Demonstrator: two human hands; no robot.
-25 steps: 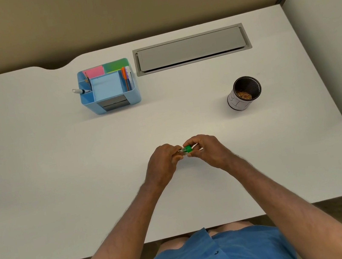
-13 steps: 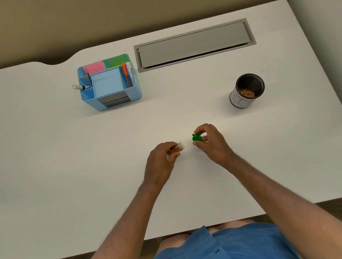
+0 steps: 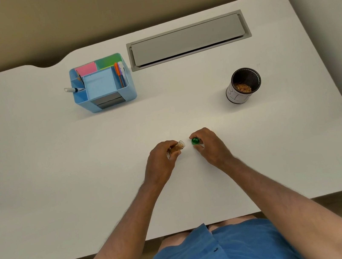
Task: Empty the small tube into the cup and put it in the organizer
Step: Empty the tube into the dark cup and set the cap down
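My left hand (image 3: 161, 162) grips a small clear tube (image 3: 179, 145) with brownish contents; its open mouth points right and up. My right hand (image 3: 209, 145) pinches the tube's green cap (image 3: 195, 141) just above the white desk, a short gap from the tube's mouth. The cup (image 3: 242, 85), a dark mesh cylinder with a white wrap and orange-brown bits inside, stands far to the right. The light blue organizer (image 3: 105, 95) sits at the back left, with sticky notes, pens and an empty middle compartment.
A grey cable-tray lid (image 3: 188, 39) is set into the desk (image 3: 60, 169) at the back. A marker (image 3: 72, 90) sticks out of the organizer's left side. White partition walls stand at the left and right desk edges.
The green cap has come off the tube. My hands have parted: the left keeps the tube, the right holds the cap and has lowered it toward the desk.
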